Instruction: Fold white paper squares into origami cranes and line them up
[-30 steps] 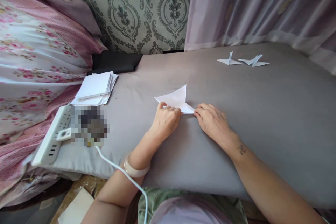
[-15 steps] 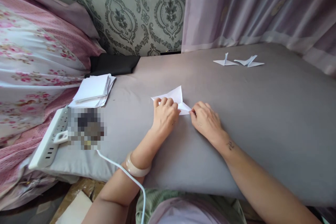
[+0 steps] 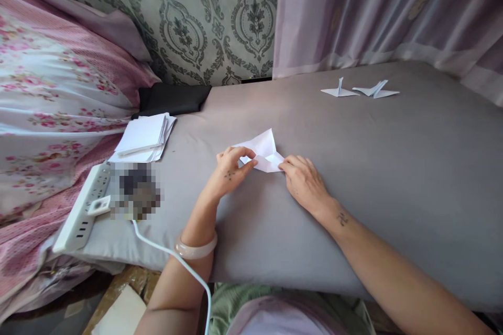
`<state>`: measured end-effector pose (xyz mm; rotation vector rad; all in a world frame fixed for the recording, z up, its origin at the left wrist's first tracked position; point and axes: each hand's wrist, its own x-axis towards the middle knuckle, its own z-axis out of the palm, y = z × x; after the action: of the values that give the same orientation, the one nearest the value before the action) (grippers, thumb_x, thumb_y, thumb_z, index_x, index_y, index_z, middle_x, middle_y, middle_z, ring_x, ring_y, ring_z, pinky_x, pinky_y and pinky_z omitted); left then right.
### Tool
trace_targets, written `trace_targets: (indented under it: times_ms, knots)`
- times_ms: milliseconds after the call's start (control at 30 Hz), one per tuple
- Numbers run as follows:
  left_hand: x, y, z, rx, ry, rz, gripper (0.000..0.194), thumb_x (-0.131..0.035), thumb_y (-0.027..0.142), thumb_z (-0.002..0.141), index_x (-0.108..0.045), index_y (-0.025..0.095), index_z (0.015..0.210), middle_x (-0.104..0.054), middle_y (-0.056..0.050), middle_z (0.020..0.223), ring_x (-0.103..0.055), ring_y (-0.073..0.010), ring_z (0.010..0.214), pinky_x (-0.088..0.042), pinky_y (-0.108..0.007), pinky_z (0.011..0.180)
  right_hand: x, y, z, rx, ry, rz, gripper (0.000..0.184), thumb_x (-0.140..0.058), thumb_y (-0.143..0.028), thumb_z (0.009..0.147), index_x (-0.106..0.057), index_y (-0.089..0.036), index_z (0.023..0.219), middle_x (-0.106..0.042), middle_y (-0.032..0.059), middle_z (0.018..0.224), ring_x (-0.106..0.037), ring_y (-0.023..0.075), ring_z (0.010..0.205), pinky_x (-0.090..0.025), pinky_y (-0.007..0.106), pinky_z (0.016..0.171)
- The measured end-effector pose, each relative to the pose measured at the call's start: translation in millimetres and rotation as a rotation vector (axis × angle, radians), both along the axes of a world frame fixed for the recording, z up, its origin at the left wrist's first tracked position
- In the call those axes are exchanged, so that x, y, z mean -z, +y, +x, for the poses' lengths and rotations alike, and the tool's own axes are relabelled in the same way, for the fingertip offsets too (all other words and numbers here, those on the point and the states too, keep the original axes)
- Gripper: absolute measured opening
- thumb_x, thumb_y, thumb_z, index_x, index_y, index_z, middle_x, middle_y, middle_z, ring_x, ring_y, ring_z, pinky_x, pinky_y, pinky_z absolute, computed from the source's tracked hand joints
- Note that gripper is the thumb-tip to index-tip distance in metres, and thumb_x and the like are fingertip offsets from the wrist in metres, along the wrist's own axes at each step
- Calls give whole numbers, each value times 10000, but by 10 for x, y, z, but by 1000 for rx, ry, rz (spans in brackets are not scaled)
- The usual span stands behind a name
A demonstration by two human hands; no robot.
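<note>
On cloth [image 3: 353, 167], my left hand [image 3: 230, 170] and right hand [image 3: 306, 180] pinch paper [image 3: 262, 142]; its near flap [image 3: 270, 164] has spread, seemingly opening a fold.

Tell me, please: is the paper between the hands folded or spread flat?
Folded, at least partly: the paper has creases and an angled, pointed outline.

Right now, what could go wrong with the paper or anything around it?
First, the partly folded white paper does not look pressed flat near the left hand's thumb and forefinger, so a crease might set crooked. Second, the right hand has its fingertips at the paper's right corner; too hard a pull could wrinkle or tear it. Third, the white cable crosses the view of the left forearm near the bangle and might snag, though contact cannot be confirmed.
</note>
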<state>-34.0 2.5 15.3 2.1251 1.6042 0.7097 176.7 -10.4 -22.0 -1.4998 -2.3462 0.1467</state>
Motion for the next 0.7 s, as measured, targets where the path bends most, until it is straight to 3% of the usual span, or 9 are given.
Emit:
trace_targets:
  times_ms: [133, 333, 500, 600, 700]
  knots:
    - [28, 10, 43, 60, 2, 8, 192, -541, 309, 909, -621, 268, 1079, -680, -27, 1093, -581, -174, 876, -361, -415, 955, -5, -28, -11, -1, -36, 23, 343, -376, -26, 901, -679, -184, 919, -629, 68, 901, -494, 189, 829, -320, 320, 741]
    - [42, 10, 78, 158, 6, -4, 235, -422, 267, 962, -639, 257, 1049, -685, -39, 1083, -556, -218, 1087, -385, -421, 973, -38, -67, -23, -57, -105, 29, 346, -363, -66, 934, -667, -205, 1022, -616, 72, 974, -477, 194, 836, -326, 324, 721]
    - [127, 32, 62, 265, -139, 56, 311, -367, 211, 966, -519, 233, 1236, -574, -106, 1242, -548, -197, 1141, -464, -377, 971, -23, -70, 3, -107, -113, 17, 354, -353, -111, 956, -640, -217, 1135, -595, 85, 1026, -477, 205, 896, -340, 327, 720]
    - [185, 48, 72, 253, -268, 75, 328, -386, 203, 961, -445, 233, 1283, -504, -127, 1272, -565, -178, 1136, -516, -336, 923, -12, -65, 14, -110, -110, 8, 374, -347, -89, 947, -640, -224, 1138, -596, 77, 1013, -480, 198, 886, -343, 323, 716]
    - [197, 56, 82, 184, -280, 136, 261, -464, 237, 941, -485, 230, 1202, -493, -112, 1259, -567, -178, 1123, -535, -326, 898, -14, -59, 12, -115, -97, 12, 384, -346, -67, 934, -656, -219, 1102, -606, 73, 984, -485, 195, 869, -347, 325, 722]
